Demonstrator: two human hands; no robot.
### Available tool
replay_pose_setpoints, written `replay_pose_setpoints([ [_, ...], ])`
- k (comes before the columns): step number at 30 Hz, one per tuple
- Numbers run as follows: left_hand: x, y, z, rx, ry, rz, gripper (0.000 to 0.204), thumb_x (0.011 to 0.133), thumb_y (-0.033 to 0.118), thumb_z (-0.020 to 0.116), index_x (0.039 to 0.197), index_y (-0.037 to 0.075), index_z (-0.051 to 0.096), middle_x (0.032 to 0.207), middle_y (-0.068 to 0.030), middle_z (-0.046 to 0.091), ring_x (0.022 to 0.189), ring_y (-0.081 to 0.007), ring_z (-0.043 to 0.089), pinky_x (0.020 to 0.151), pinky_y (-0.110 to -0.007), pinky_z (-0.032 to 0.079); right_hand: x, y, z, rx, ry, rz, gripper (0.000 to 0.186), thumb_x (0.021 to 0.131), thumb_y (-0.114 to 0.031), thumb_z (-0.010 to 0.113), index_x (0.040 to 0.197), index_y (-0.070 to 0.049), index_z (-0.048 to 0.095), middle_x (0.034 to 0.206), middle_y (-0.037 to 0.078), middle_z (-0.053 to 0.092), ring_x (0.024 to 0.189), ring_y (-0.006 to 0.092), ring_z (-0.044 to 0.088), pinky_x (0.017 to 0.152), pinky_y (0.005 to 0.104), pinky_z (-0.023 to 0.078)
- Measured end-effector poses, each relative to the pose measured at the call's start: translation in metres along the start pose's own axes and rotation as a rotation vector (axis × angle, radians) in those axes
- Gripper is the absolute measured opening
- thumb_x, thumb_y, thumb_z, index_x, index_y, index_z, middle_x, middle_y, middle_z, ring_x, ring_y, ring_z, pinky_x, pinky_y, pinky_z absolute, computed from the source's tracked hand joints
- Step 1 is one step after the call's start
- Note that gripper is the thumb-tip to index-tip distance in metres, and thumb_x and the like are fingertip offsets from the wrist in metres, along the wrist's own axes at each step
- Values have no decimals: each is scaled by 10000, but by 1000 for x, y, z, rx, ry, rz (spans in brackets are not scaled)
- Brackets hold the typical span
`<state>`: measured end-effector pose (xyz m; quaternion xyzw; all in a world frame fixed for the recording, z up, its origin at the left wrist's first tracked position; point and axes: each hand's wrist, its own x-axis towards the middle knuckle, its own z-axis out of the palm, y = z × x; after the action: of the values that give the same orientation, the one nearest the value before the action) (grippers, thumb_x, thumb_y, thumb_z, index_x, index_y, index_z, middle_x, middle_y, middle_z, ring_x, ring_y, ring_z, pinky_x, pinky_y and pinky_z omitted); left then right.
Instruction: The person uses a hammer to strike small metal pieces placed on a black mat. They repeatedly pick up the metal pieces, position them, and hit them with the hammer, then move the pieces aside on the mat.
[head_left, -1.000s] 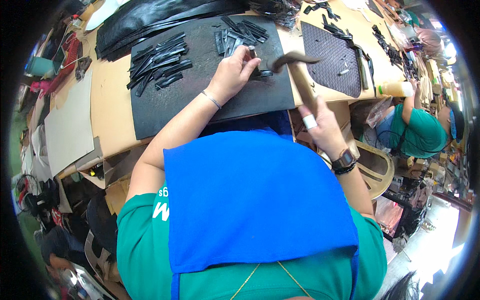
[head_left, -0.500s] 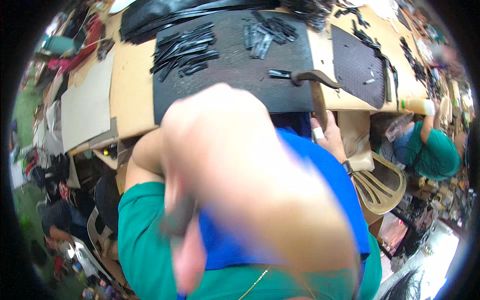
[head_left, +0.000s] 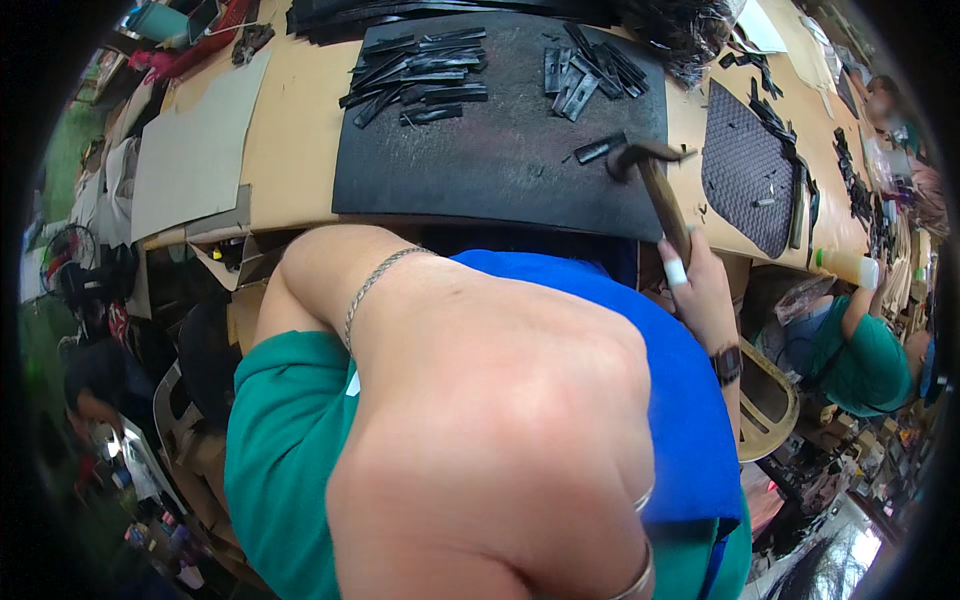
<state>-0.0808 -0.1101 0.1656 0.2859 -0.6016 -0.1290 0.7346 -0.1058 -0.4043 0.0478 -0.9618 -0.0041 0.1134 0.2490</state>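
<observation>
One black strip [head_left: 594, 151] lay just beside the head of the hammer [head_left: 664, 197], toward the front edge of the bench [head_left: 291, 150]. My right hand [head_left: 704, 294] wrapped the handle; my left hand [head_left: 490, 420], fingers hidden, I could not read. I judged this hammering; the next blow called for a steadied strip.

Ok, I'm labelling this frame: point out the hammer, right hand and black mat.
Hammer [head_left: 664, 202], head view, on its handle.
Right hand [head_left: 707, 298], head view, on its middle.
Black mat [head_left: 475, 172], head view, on its bare surface.

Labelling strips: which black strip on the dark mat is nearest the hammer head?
The lone strip just left of the hammer head; the others lie in two piles, farther away.
</observation>
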Motion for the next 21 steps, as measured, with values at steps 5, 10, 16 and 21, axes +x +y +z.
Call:
replay_pose_setpoints([
  [5,0,2,5,80,-16,-23,391,756,311,857,1000,51,698,810,-25,640,638,-100,577,579,-236,459,74,-3,23,71,145,-137,391,988,-370,557,1063,11,515,886,304,632,868,495,609,728,523,471],
  [10,-11,0,-33,596,20,-197,413,742,314,867,1011,45,704,858,-46,686,680,-113,624,619,-240,504,78,-15,28,196,106,-73,419,995,-361,556,1165,22,533,938,265,655,911,431,643,784,450,491],
  [16,-135,-38,-173,1920,397,-894,381,894,351,702,1164,82,691,1080,-71,689,992,-251,672,860,-344,527,25,11,44,459,82,-38,430,991,-325,583,1214,39,534,920,218,657,836,292,642,782,369,491],
  [21,-173,-37,-196,1840,487,-1038,374,896,412,667,1099,101,706,1118,-85,669,982,-269,673,853,-358,532,3,-15,0,425,-165,148,417,981,-318,596,1191,39,544,808,203,635,744,243,629,712,359,487],
])
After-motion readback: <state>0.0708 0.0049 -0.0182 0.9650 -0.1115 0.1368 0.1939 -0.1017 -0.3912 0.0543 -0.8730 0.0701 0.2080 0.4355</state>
